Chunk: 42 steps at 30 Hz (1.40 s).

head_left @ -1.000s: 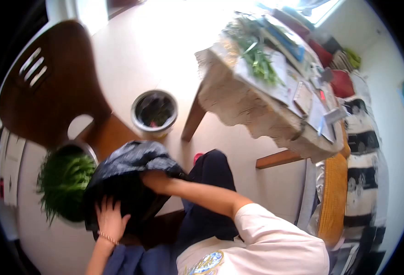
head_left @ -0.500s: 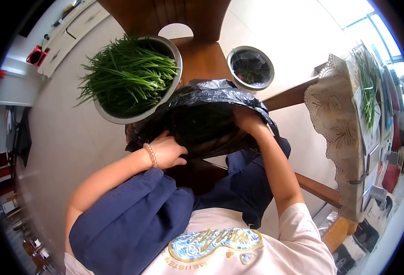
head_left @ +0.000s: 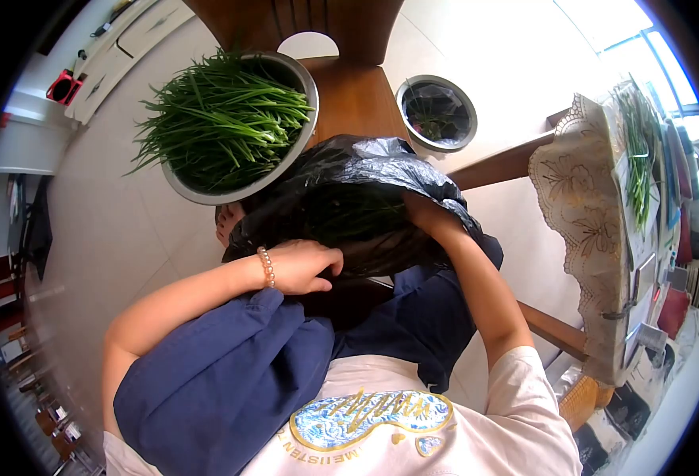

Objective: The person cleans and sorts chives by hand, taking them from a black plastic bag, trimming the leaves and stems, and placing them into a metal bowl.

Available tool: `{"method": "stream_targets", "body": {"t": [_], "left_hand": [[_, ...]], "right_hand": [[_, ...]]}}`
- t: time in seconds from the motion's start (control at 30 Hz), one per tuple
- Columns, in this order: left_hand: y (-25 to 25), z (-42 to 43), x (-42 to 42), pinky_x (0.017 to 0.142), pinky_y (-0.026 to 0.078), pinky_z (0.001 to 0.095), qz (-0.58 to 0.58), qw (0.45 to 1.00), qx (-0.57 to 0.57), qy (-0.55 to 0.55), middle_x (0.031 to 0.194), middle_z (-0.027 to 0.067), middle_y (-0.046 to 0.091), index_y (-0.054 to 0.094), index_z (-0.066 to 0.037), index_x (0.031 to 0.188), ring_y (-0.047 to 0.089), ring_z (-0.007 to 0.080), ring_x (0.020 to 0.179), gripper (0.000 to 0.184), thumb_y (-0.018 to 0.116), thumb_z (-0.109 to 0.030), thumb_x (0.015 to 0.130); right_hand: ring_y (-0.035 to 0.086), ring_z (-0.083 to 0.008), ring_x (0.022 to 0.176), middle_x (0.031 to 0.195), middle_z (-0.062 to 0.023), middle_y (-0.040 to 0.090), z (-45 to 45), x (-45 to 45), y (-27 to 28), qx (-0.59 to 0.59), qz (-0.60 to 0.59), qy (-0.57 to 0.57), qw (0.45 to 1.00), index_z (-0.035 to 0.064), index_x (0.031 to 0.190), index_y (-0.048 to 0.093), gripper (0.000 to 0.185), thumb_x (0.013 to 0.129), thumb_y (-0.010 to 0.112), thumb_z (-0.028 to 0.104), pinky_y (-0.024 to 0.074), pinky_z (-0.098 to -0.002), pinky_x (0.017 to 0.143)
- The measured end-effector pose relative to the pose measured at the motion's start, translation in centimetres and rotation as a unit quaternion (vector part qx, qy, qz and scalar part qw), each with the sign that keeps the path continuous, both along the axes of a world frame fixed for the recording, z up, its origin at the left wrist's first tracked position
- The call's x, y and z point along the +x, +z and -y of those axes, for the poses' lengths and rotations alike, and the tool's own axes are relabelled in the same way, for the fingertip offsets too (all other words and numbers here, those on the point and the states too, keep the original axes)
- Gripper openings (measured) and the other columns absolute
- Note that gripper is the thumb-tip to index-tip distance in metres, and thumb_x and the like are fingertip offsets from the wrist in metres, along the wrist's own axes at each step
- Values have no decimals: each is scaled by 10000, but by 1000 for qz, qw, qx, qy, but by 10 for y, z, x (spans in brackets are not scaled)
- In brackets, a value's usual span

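A black plastic bag (head_left: 397, 166) gapes open in front of me, above my lap, with dark green leafy stalks (head_left: 341, 213) dimly visible inside. Its near edge is at my left hand (head_left: 306, 266), whose fingers are curled closed against the plastic; a beaded bracelet is on that wrist. My right hand (head_left: 427, 216) reaches into the bag on its right side, and its fingers are hidden in there. Beyond the bag to the left, a metal bowl (head_left: 311, 99) is heaped with long green chives (head_left: 222, 127), their leaves hanging over the rim.
The bowl rests on a wooden chair (head_left: 357, 103). Behind to the right, a bin (head_left: 470, 119) with a dark liner holds plant scraps. A table with a lace-edged cloth (head_left: 564, 206) stands at right, with more green stalks (head_left: 639, 159) on it. White drawers (head_left: 131, 55) are far left.
My left hand has shifted right and slightly down along the bag's edge, its fingers more curled. The bag's mouth has changed shape. My right hand stays inside it.
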<state>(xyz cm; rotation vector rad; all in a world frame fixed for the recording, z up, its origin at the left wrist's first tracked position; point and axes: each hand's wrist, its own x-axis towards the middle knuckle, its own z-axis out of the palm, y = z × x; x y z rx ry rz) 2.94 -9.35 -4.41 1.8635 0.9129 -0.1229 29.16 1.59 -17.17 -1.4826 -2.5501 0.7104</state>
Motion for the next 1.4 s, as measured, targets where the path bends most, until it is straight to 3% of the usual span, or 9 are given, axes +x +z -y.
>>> {"method": "stream_targets", "body": {"t": [0.1, 0.17, 0.3, 0.5, 0.83, 0.97, 1.17, 1.27, 1.4], "left_hand": [[-16, 4, -6, 717, 453, 403, 43, 990, 128, 28, 790, 132, 616, 592, -52, 843, 583, 312, 800, 152, 642, -129, 722], [-17, 3, -7, 709, 456, 405, 48, 984, 169, 27, 762, 134, 616, 598, -50, 834, 587, 313, 779, 156, 652, -126, 709], [-14, -4, -9, 743, 449, 396, -45, 989, 117, -72, 778, 116, 615, 614, -55, 810, 581, 302, 791, 125, 642, -108, 701], [3, -9, -9, 719, 463, 382, -8, 994, 97, 52, 744, 115, 616, 616, -44, 813, 583, 305, 783, 121, 610, -137, 736], [17, -20, -2, 791, 457, 267, 138, 842, -333, 402, 925, 80, 639, 600, -17, 998, 590, 129, 826, 467, 494, -453, 868], [32, -19, 4, 738, 469, 244, 199, 819, -362, 399, 864, 45, 637, 609, -22, 959, 585, 101, 767, 375, 562, -379, 851], [18, -10, -2, 625, 456, 195, 125, 874, -355, 308, 780, 0, 607, 604, -30, 906, 548, 50, 697, 223, 636, -232, 818], [14, -9, -7, 590, 449, 183, 115, 880, -373, 269, 750, -4, 600, 597, -28, 881, 537, 40, 661, 212, 655, -216, 803], [25, -9, -2, 555, 437, 174, 92, 892, -355, 266, 683, -10, 582, 588, -15, 847, 514, 34, 607, 219, 676, -205, 785]], "right_hand": [[479, -317, 1094, 1154, -182, 523, 2, -4, -12, 40, -75, -18, 996, 15, 1094, 517, 306, 833, 422, 144, 358, -372, 940], [542, -314, 980, 1056, -168, 579, 9, -19, 47, -247, 22, -47, 968, 16, 1036, 539, 269, 849, 435, 178, 405, -382, 855], [571, -222, 770, 892, -111, 629, 11, -30, 87, -220, -30, 33, 975, 33, 956, 574, 241, 849, 487, 231, 436, -318, 709], [384, -96, 577, 721, -37, 602, 38, -37, 89, -389, -369, -232, 812, 11, 918, 586, 246, 861, 530, 244, 349, -225, 572], [502, -45, 625, 772, -63, 633, 132, -73, 142, -381, -557, -258, 691, 16, 880, 540, 109, 863, 565, 121, 396, -171, 576], [565, -70, 687, 767, -40, 625, 150, -76, 142, -347, -500, -195, 769, 8, 872, 532, 129, 837, 607, 107, 450, -194, 644], [537, -75, 797, 923, -38, 578, 135, -69, 127, -549, -480, -105, 676, 2, 1044, 516, 308, 811, 644, 157, 438, -213, 708], [501, -64, 688, 872, -11, 561, 130, -67, 122, -565, -548, -237, 569, -6, 1114, 498, 371, 834, 613, 208, 416, -191, 625], [491, -64, 593, 722, -2, 568, 114, -65, 111, -511, -565, -319, 564, -24, 952, 597, 205, 858, 569, 156, 417, -198, 581]]}}
